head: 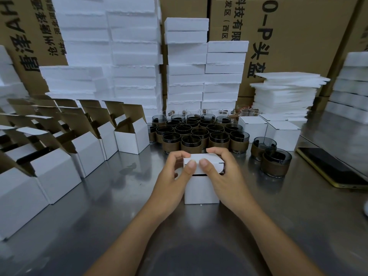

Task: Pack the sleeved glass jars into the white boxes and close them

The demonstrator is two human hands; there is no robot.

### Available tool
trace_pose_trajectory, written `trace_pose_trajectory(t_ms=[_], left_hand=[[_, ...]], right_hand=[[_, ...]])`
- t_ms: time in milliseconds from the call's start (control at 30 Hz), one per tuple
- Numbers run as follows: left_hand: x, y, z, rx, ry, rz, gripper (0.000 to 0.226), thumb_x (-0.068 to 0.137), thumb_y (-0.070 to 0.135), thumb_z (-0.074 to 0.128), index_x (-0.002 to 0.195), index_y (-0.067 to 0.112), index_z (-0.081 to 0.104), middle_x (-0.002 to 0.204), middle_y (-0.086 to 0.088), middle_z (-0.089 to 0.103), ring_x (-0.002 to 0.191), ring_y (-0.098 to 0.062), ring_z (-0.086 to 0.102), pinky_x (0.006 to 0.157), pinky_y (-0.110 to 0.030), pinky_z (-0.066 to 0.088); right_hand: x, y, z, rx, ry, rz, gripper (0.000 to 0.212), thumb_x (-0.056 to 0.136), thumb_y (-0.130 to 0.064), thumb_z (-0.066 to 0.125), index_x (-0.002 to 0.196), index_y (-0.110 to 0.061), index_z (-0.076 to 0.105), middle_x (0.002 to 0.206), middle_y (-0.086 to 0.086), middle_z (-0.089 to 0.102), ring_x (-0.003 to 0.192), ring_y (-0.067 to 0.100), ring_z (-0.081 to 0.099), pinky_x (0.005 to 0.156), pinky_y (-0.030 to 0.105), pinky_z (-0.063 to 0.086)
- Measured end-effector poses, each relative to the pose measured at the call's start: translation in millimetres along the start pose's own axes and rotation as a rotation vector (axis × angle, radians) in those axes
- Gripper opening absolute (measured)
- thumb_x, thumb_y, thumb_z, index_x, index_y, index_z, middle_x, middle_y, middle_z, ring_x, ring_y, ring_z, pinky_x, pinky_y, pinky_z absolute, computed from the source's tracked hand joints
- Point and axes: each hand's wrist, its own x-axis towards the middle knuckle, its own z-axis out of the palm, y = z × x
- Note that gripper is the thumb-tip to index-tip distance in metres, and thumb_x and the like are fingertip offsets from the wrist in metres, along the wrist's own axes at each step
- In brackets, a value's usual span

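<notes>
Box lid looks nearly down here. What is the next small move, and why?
Probably press the lid flap down and tuck it into the white box. The left hand and right hand both pinch the lid, and a dark gap shows under its front edge, so it is not yet closed.

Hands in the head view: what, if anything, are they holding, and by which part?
Both hands, left and right, hold the white box by its top lid flap, thumbs on the flap's front edge, fingers over its back.
</notes>
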Motion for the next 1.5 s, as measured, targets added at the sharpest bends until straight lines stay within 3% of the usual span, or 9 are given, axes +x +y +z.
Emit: trace_pose_trajectory(t_ms=[133, 333, 533, 633, 867, 967, 1067, 1267, 1500], left_hand=[[0.4, -2.1, -0.8, -0.014, -0.01, -0.009, 0.035, 0.077, 0.055, 0.05, 0.106, 0.035, 0.05, 0.11, 0.017, 0.058, 0.105, 0.001, 0.055, 0.088, -0.022, 0.048], [1.5, -4.7, 0.3, -0.057, -0.007, -0.027, 0.031, 0.094, 0.027, 0.049, 0.122, 0.037, 0.042, 0.123, 0.017, 0.051, 0.107, 0.011, 0.05, 0.082, -0.008, 0.043], [3.6, -5.4, 0.8, -0.076, -0.026, -0.04, 0.043, 0.096, 0.013, 0.045, 0.124, 0.044, 0.034, 0.121, 0.02, 0.046, 0.093, 0.021, 0.05, 0.07, -0.003, 0.042], [3.8, -6.2, 1.4, -0.074, -0.024, -0.047, 0.045, 0.096, 0.012, 0.045, 0.126, 0.043, 0.033, 0.121, 0.02, 0.045, 0.094, 0.021, 0.049, 0.07, -0.003, 0.042], [1.7, -0.6, 0.2, -0.071, 0.013, -0.09, 0.03, 0.099, 0.021, 0.039, 0.125, 0.036, 0.04, 0.111, 0.027, 0.043, 0.082, 0.031, 0.045, 0.062, 0.004, 0.037], [2.0, 0.1, -1.4, -0.104, 0.044, -0.101, 0.033, 0.098, 0.017, 0.042, 0.125, 0.035, 0.041, 0.115, 0.022, 0.048, 0.096, 0.021, 0.049, 0.068, 0.002, 0.041], [0.3, 0.8, -2.9, -0.131, 0.084, -0.112, 0.037, 0.095, 0.018, 0.049, 0.128, 0.034, 0.041, 0.119, 0.015, 0.052, 0.11, 0.002, 0.051, 0.075, -0.005, 0.045], [-2.1, -0.3, -4.9, -0.136, 0.17, -0.129, 0.035, 0.091, 0.026, 0.055, 0.124, 0.035, 0.047, 0.112, 0.017, 0.052, 0.107, 0.004, 0.049, 0.073, -0.008, 0.041], [-0.3, -1.2, -7.4, -0.234, 0.232, -0.143, 0.016, 0.095, 0.028, 0.047, 0.108, 0.03, 0.056, 0.107, 0.004, 0.06, 0.102, -0.009, 0.057, 0.081, -0.021, 0.044]], right_hand=[[0.7, 3.1, -0.8, 0.001, -0.022, 0.005, 0.041, 0.08, -0.046, 0.061, 0.115, -0.027, 0.053, 0.119, -0.002, 0.053, 0.105, 0.011, 0.054, 0.089, 0.035, 0.049], [2.5, 8.1, -0.4, 0.017, -0.055, 0.023, 0.017, 0.093, -0.032, 0.052, 0.109, -0.034, 0.056, 0.129, -0.018, 0.046, 0.119, -0.002, 0.043, 0.098, 0.022, 0.038], [6.5, 10.2, -0.5, 0.024, -0.052, 0.038, 0.031, 0.097, -0.01, 0.04, 0.116, -0.028, 0.056, 0.139, -0.008, 0.045, 0.127, 0.005, 0.039, 0.11, 0.035, 0.032], [6.2, 10.5, -0.2, -0.013, -0.056, 0.02, 0.031, 0.097, -0.011, 0.041, 0.117, -0.032, 0.053, 0.136, -0.01, 0.045, 0.126, 0.008, 0.041, 0.107, 0.039, 0.036], [0.8, 11.9, 1.4, -0.21, 0.123, -0.128, 0.016, 0.093, -0.022, 0.052, 0.102, -0.034, 0.054, 0.111, -0.014, 0.05, 0.101, -0.009, 0.047, 0.077, 0.01, 0.038], [-2.0, 10.7, 1.3, -0.232, 0.132, -0.113, 0.011, 0.09, -0.031, 0.055, 0.101, -0.033, 0.055, 0.108, -0.013, 0.052, 0.098, -0.005, 0.05, 0.072, 0.008, 0.037], [-8.3, 6.2, 1.4, -0.258, 0.054, -0.112, 0.034, 0.08, -0.049, 0.06, 0.11, -0.035, 0.053, 0.112, -0.019, 0.044, 0.101, -0.006, 0.044, 0.078, 0.01, 0.035], [-20.4, -4.5, 14.1, -0.427, -0.07, -0.047, 0.082, 0.066, -0.057, 0.067, 0.134, -0.028, 0.031, 0.12, -0.018, 0.021, 0.117, 0.004, 0.033, 0.095, 0.025, 0.038], [-24.5, -13.7, 16.6, -0.39, 0.055, 0.043, 0.079, 0.067, -0.047, 0.069, 0.132, -0.029, 0.029, 0.109, -0.014, 0.031, 0.115, 0.01, 0.038, 0.08, 0.025, 0.036]])
